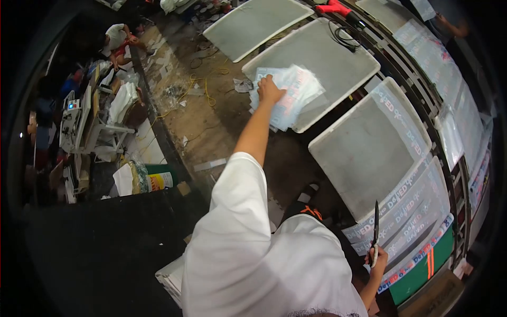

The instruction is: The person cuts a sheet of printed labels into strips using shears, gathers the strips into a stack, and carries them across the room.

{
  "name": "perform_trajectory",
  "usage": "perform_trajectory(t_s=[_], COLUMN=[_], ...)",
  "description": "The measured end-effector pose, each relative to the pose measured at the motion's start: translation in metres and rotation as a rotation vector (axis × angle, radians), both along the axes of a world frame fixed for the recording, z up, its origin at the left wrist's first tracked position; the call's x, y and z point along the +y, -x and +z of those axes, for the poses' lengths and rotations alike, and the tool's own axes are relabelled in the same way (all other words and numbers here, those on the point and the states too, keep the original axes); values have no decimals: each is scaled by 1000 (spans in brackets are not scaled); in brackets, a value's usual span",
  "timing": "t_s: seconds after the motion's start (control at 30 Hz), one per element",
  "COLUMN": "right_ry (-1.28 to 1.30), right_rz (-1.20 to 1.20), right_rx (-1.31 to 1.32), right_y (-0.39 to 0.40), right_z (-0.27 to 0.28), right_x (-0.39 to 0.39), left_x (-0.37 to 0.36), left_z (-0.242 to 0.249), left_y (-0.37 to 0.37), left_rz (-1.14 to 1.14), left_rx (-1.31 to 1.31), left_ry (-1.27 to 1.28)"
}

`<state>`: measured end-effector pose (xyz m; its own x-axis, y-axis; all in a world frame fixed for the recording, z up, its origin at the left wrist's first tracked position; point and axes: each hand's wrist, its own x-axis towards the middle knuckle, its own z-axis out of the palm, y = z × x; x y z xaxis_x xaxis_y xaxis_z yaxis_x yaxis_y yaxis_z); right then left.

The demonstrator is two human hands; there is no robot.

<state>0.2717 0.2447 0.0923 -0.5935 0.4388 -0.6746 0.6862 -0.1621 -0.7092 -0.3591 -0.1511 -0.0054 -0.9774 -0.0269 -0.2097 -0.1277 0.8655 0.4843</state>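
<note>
My left hand (271,91) reaches far out over a fanned pile of printed clear plastic sheets (303,92). Its fingers are bent onto the top sheets near the pile's left side, the thumb apart. The pile lies on the corner of a grey board with a pale rim (338,68) and overhangs its edge. Low on the right, my right hand (376,257) is closed round the pale handle of scissors (376,224), dark blades pointing up and away. Beside them, overlapping printed plastic sheets (409,211) with red and blue lettering cover part of a nearer grey board (359,153).
A red heat gun (336,8) with a black cord lies on the far board. Curved rails (443,142) run along the right. Scraps and a yellow cord (208,95) litter the floor. At left are a machine (74,124), a green bucket (158,177) and a seated person (120,42).
</note>
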Motion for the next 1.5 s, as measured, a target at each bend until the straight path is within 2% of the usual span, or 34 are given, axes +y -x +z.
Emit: perform_trajectory(t_s=[0.03,0.1,0.17,0.23,0.33,0.57,0.67,0.73,0.77,0.8,0.83,0.87,0.9,0.93,0.97,1.0,1.07,1.1,1.17,1.33,1.4,1.43,1.47,1.5], right_ry=[-5,2,-22,-26,-42,-140,-192,-247,-307,-306,-301,-296,-261,-260,-272,-287,-305,-303,-317,-328,-718,-603,-600,-462], right_rz=[1,-1,30,39,43,53,59,34,4,2,-66,-137,-131,-134,-93,-52,-11,-1,45,-34,156,87,87,126], right_rx=[6,23,39,41,48,55,69,107,140,161,214,266,288,306,318,330,336,320,298,398,530,492,500,386], right_y=[3,6,13,20,21,3,9,12,17,23,29,35,44,48,52,55,64,64,58,19,-5,-15,-33,-57], right_z=[0,-5,-4,0,1,-7,-3,-10,-14,-17,-17,-16,-6,-6,-9,-8,13,15,18,29,26,35,42,44], right_x=[-2,-4,-7,-11,-13,-14,-18,-22,-24,-27,-33,-40,-47,-49,-50,-52,-61,-61,-54,-36,-10,0,15,36], left_x=[10,27,36,42,44,43,53,81,101,119,135,161,178,199,210,220,244,249,254,284,299,308,315,319], left_z=[15,15,11,9,6,9,15,23,17,19,34,31,51,45,51,65,61,70,88,98,107,95,85,85], left_y=[-14,-32,-44,-46,-41,-32,-49,-80,-107,-138,-170,-220,-256,-294,-331,-362,-420,-426,-441,-480,-495,-502,-509,-514], left_rz=[37,-11,-36,-106,-82,-114,-141,-152,-159,-261,-448,-493,-702,-901,-1046,-1098,-889,-905,-569,-510,-454,-462,-462,-408], left_rx=[14,-15,-58,-157,-192,-173,-69,261,382,383,41,114,-225,-248,-424,-580,-741,-728,-978,-875,-767,-678,-671,-702], left_ry=[-6,138,161,213,228,169,225,122,-78,-347,-636,-633,-768,-755,-958,-994,-1342,-1331,-1356,-1254,-1172,-1144,-1141,-1176])
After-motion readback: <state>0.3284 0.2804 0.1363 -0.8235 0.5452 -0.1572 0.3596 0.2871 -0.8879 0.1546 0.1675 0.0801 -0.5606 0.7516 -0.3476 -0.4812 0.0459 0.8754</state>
